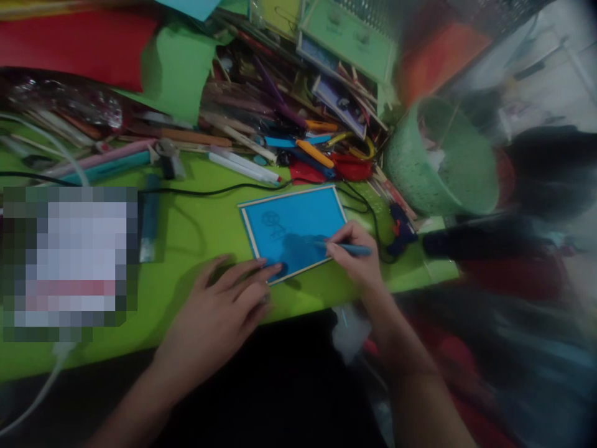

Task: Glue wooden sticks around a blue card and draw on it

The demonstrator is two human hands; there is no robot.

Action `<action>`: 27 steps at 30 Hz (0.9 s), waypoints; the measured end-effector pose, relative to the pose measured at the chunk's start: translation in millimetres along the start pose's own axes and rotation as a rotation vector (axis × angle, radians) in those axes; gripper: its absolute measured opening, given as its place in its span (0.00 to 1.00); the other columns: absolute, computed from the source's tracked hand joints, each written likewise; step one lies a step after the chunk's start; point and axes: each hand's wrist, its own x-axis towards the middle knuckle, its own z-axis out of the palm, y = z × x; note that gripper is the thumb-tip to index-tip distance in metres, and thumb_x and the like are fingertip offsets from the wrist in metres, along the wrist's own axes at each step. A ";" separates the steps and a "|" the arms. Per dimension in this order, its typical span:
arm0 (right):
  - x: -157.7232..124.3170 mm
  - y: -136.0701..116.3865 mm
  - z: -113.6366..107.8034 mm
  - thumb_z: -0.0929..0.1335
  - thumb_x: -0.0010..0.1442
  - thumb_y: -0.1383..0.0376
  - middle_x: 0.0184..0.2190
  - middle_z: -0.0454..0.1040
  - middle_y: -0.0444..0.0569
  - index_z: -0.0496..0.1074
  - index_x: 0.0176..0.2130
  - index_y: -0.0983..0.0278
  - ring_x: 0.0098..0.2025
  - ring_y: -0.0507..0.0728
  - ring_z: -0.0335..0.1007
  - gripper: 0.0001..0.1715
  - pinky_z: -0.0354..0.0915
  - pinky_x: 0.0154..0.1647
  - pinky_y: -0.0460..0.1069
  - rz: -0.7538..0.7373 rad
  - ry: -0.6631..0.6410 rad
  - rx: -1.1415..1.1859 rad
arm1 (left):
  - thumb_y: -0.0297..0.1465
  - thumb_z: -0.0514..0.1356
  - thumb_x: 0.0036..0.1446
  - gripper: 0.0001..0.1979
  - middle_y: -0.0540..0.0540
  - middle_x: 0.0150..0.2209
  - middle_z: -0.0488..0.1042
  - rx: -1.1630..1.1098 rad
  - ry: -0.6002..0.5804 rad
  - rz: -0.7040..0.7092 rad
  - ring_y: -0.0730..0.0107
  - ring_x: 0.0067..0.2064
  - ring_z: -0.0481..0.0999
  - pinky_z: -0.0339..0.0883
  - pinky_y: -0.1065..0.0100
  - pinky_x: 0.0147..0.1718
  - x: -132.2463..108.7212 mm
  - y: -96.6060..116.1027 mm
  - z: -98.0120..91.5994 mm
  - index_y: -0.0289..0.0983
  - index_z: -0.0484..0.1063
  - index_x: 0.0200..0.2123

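Note:
A blue card (298, 218) edged with thin pale wooden strips lies tilted on the green tabletop (196, 230). Dark line marks, one of them round, show on its upper left part. My left hand (231, 298) rests with spread fingers over the card's lower left corner, fingertips touching it. In my right hand (359, 252) a blue pen (357, 249) is pinched, its tip over the right half of the card. The shadow of my right hand darkens the card's middle, so any marks there are hard to see.
Behind the card lie white markers (245, 168), an orange-handled cutter (314, 154) and piled craft sticks. A black cable (209, 191) runs just past its far edge. A green basket (438, 162) stands at right, near a dark glue gun (401, 230). A blurred-out device (79, 261) is at left.

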 end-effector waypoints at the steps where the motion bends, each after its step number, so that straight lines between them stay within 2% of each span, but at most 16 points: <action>1: 0.4 -0.1 0.3 0.75 0.57 0.58 0.24 0.73 0.41 0.70 0.31 0.58 0.26 0.53 0.67 0.11 0.64 0.27 0.49 -0.005 -0.005 0.000 | 0.35 0.53 0.74 0.09 0.48 0.63 0.76 0.003 -0.001 0.002 0.50 0.63 0.75 0.56 0.38 0.66 0.0 0.2 0.1 0.42 0.72 0.42; 9: 0.9 -1.6 -0.5 0.74 0.57 0.59 0.24 0.72 0.40 0.70 0.31 0.59 0.25 0.52 0.67 0.10 0.63 0.27 0.49 -0.013 -0.019 -0.033 | 0.36 0.52 0.75 0.11 0.47 0.63 0.77 -0.001 -0.008 -0.005 0.50 0.63 0.74 0.56 0.36 0.66 1.2 0.8 0.7 0.42 0.73 0.43; 15: 2.4 -2.0 -1.1 0.74 0.54 0.61 0.25 0.73 0.41 0.70 0.29 0.58 0.29 0.55 0.73 0.09 0.70 0.34 0.52 -0.005 -0.029 0.009 | 0.36 0.53 0.74 0.10 0.48 0.63 0.77 -0.019 0.007 -0.007 0.51 0.63 0.75 0.55 0.38 0.68 0.1 0.7 -0.9 0.43 0.73 0.42; 18: 2.2 -3.6 -1.2 0.74 0.52 0.62 0.25 0.73 0.41 0.70 0.27 0.58 0.32 0.56 0.76 0.09 0.74 0.40 0.54 0.004 -0.046 0.039 | 0.36 0.52 0.75 0.11 0.47 0.62 0.78 -0.001 0.016 0.009 0.51 0.62 0.76 0.55 0.39 0.68 0.7 1.3 -0.6 0.42 0.72 0.41; 22: 1.1 -4.1 -2.2 0.74 0.51 0.61 0.23 0.72 0.39 0.70 0.27 0.58 0.31 0.55 0.74 0.09 0.76 0.48 0.57 -0.004 -0.090 0.058 | 0.35 0.52 0.75 0.10 0.47 0.62 0.78 0.007 0.022 0.010 0.52 0.62 0.76 0.53 0.40 0.68 1.8 1.7 0.3 0.42 0.73 0.43; 27: 1.2 0.2 -2.6 0.74 0.54 0.60 0.24 0.71 0.40 0.71 0.29 0.58 0.31 0.55 0.75 0.08 0.76 0.46 0.56 -0.015 -0.026 0.113 | 0.36 0.53 0.74 0.10 0.47 0.62 0.77 -0.005 0.013 0.001 0.52 0.63 0.75 0.54 0.39 0.68 0.4 1.0 0.8 0.42 0.73 0.42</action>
